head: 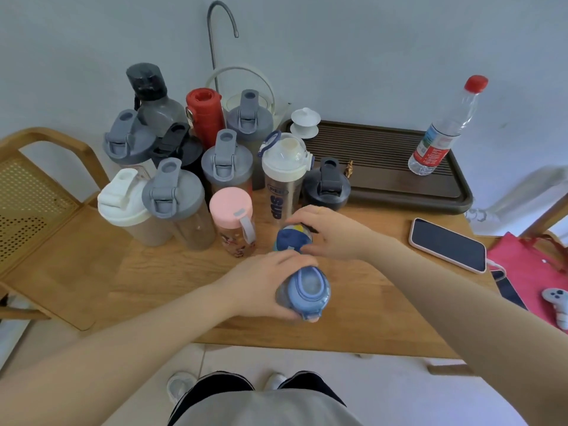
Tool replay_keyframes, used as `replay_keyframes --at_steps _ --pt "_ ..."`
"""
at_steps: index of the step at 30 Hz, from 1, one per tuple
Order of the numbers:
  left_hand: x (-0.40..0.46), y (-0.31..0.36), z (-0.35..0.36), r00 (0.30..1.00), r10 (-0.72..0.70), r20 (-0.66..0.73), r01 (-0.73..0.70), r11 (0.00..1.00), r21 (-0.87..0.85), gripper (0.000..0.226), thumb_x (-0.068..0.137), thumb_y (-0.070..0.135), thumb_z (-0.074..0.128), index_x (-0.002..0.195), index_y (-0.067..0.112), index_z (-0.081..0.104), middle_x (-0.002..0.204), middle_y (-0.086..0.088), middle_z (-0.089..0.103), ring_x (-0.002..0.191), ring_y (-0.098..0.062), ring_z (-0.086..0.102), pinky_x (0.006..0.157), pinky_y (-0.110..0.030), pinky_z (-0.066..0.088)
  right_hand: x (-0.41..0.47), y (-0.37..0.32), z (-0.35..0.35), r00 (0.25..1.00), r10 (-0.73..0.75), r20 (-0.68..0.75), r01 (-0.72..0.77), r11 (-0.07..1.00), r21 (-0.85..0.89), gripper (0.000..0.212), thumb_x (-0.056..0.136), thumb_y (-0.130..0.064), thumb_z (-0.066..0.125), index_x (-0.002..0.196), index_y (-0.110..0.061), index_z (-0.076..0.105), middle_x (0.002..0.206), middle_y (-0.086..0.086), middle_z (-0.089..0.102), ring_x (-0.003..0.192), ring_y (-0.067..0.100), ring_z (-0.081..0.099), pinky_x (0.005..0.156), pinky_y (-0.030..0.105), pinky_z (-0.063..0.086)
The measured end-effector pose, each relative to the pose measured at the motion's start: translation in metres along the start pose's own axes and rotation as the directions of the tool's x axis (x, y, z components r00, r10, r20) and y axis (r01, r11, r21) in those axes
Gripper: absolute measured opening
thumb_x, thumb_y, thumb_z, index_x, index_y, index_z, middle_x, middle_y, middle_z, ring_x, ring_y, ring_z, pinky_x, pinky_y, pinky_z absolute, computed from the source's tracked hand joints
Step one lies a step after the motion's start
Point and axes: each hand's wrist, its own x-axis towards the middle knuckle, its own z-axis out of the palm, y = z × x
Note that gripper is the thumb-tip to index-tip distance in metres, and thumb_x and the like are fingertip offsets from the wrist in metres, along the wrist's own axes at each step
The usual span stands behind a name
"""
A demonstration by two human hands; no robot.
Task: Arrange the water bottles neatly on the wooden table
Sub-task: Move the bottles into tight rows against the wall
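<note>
My left hand grips a light-blue-lidded bottle near the front middle of the wooden table. Just behind it, my right hand holds the dark blue lid of a second bottle. Several other bottles stand clustered at the back left: grey-lidded shakers, a white-lidded one, a pink-lidded cup, a clear "SUP" bottle, a black-lidded one, a red flask and a tall dark bottle.
A dark slatted tea tray at the back right bears a red-capped plastic water bottle and a white lidded cup. A phone lies at the right edge. A wooden chair stands left; a red bag right.
</note>
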Motion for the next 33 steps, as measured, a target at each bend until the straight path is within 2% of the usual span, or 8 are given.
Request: replay_keyframes --at_steps 3,7,11,16,23,25,29,33 --pt "0.003 0.005 0.001 0.999 -0.023 -0.022 0.023 1.0 -0.003 0.069 0.067 0.053 0.071 0.123 0.028 0.039 0.115 0.009 0.058 0.097 -0.011 0.056 0.08 -0.031 0.05 0.014 -0.003 0.007 0.987 0.045 0.153 -0.026 0.992 -0.126 0.065 0.086 -0.021 0.062 0.143 -0.024 0.03 0.145 0.004 0.037 0.127 0.025 0.044 0.1 0.035 0.041" --pt "-0.006 0.0 -0.004 0.991 -0.121 -0.062 0.112 0.985 -0.132 0.068 0.058 0.06 0.067 0.112 0.033 0.035 0.101 0.015 0.055 0.086 -0.007 0.055 0.071 -0.027 0.049 0.011 0.003 0.015 0.997 0.036 0.068 -0.023 0.982 -0.19 0.069 0.08 -0.036 0.066 0.139 -0.027 0.032 0.137 0.003 0.046 0.121 0.025 0.048 0.095 0.034 0.041" --pt "-0.007 -0.007 -0.009 0.966 -0.208 -0.154 0.189 0.974 -0.128 0.061 0.064 0.05 0.074 0.104 0.035 0.031 0.097 0.017 0.049 0.081 -0.005 0.052 0.06 -0.013 0.038 -0.006 0.014 0.017 0.994 0.095 0.045 -0.082 0.969 -0.235 0.071 0.075 -0.035 0.066 0.137 -0.029 0.034 0.134 0.001 0.047 0.114 0.026 0.05 0.086 0.032 0.044" --pt "0.019 -0.015 -0.017 0.925 -0.294 -0.24 0.287 0.956 -0.064 0.064 0.069 0.047 0.072 0.113 0.023 0.034 0.109 0.005 0.048 0.084 -0.012 0.051 0.062 -0.021 0.038 -0.025 0.027 0.016 0.977 0.211 -0.028 -0.212 0.955 -0.208 0.07 0.075 -0.036 0.065 0.137 -0.03 0.032 0.131 0.001 0.047 0.112 0.024 0.05 0.086 0.033 0.046" --pt "0.05 -0.017 -0.027 0.898 -0.232 -0.374 0.347 0.896 0.276 0.066 0.072 0.05 0.066 0.12 0.014 0.038 0.11 -0.004 0.053 0.093 -0.02 0.05 0.072 -0.026 0.03 -0.024 0.028 0.029 0.95 0.245 -0.195 -0.273 0.953 -0.128 0.068 0.081 -0.037 0.061 0.14 -0.027 0.029 0.133 0.0 0.046 0.114 0.023 0.047 0.087 0.033 0.048" --pt "0.052 -0.022 -0.029 0.884 -0.225 -0.411 0.378 0.86 0.341 0.07 0.07 0.051 0.066 0.121 0.011 0.039 0.109 -0.005 0.054 0.098 -0.024 0.051 0.075 -0.03 0.034 -0.021 0.029 0.031 0.939 0.256 -0.231 -0.286 0.952 -0.109 0.068 0.082 -0.037 0.06 0.142 -0.026 0.027 0.136 0.0 0.043 0.116 0.023 0.046 0.089 0.034 0.048" --pt "0.052 -0.029 -0.027 0.862 -0.103 -0.496 0.372 0.793 0.482 0.071 0.048 0.052 0.077 0.098 0.007 0.057 0.085 -0.006 0.061 0.075 -0.025 0.059 0.063 -0.033 0.046 -0.014 0.032 0.036 0.912 0.268 -0.31 -0.318 0.941 -0.12 0.069 0.085 -0.036 0.057 0.145 -0.026 0.022 0.144 0.001 0.036 0.119 0.025 0.045 0.089 0.036 0.049" --pt "0.046 -0.033 -0.023 0.842 -0.036 -0.538 0.359 0.782 0.51 0.079 0.044 0.053 0.08 0.104 0.006 0.057 0.095 -0.009 0.064 0.084 -0.027 0.063 0.07 -0.034 0.052 -0.018 0.032 0.051 0.842 0.301 -0.449 -0.325 0.945 0.024 0.078 0.083 -0.032 0.065 0.147 -0.022 0.02 0.148 0.003 0.034 0.125 0.025 0.045 0.084 0.036 0.053"
